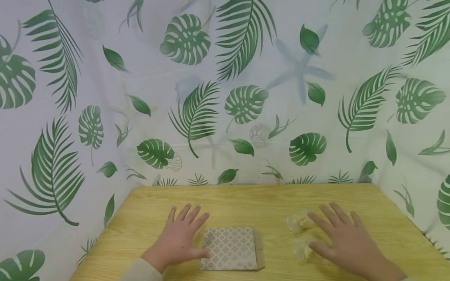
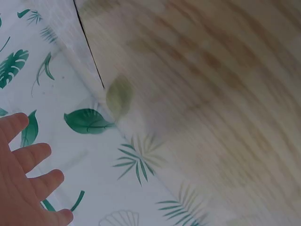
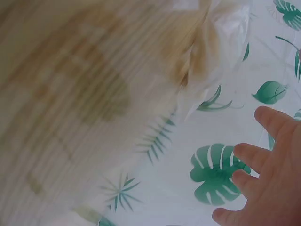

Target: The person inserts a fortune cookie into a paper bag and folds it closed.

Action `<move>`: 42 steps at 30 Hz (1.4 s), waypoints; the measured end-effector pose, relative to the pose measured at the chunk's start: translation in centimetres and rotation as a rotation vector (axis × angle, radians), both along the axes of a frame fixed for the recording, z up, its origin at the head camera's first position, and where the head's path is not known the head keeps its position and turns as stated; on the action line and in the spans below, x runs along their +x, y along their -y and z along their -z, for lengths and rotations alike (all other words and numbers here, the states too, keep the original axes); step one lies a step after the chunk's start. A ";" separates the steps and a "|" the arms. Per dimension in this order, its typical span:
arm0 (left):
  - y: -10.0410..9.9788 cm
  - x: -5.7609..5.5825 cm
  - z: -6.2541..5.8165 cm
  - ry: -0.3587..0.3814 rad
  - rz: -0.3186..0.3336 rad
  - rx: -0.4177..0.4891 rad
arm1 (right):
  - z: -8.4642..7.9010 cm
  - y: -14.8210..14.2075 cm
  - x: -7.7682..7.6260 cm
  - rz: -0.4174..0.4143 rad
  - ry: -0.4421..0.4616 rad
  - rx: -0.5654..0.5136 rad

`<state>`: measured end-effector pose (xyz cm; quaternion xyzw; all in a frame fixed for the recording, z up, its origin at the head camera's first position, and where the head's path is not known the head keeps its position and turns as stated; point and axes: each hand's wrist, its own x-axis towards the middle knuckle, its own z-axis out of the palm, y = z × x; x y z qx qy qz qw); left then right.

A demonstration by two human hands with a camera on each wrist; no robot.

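In the head view a flat patterned cardboard box (image 1: pixel 230 249), grey with a white lattice print, lies on the wooden table with a plain brown flap along its right side. My left hand (image 1: pixel 181 240) is spread at the box's left, its thumb overlapping the box's left edge in this view. Two small clear plastic packets lie further right, one behind (image 1: pixel 297 221) and one nearer (image 1: pixel 300 249), with pale yellowish contents. Beside them my right hand (image 1: pixel 346 242) is spread, fingers apart, nothing in it. Both wrist views show the fingers stretched out, holding nothing.
The wooden table (image 1: pixel 246 203) has its far edge against a white curtain (image 1: pixel 211 164) printed with green leaves, which also rises on the left and right sides. A clear packet (image 3: pixel 202 52) shows blurred at the top of the right wrist view.
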<state>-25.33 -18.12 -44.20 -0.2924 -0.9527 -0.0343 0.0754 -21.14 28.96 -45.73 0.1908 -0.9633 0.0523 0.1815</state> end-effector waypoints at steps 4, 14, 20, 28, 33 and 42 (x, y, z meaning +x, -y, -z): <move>-0.8 0.1 -0.1 0.064 0.026 -0.006 | 0.0 1.0 0.0 -0.032 0.020 -0.016; -3.1 -0.2 -0.1 0.146 0.117 -0.041 | 0.5 3.7 -0.3 -0.122 0.055 -0.052; -4.5 -0.3 0.4 0.168 0.197 -0.033 | 0.5 4.9 -0.4 -0.194 0.048 -0.012; -6.1 -0.9 1.1 0.264 0.222 -0.084 | 0.4 6.5 -0.9 -0.298 0.101 0.030; -6.7 -1.4 1.7 0.317 0.222 -0.090 | 0.5 7.5 -1.2 -0.344 0.166 0.034; -7.3 -2.2 2.3 0.366 0.224 -0.096 | 0.9 9.0 -1.5 -0.370 0.282 0.072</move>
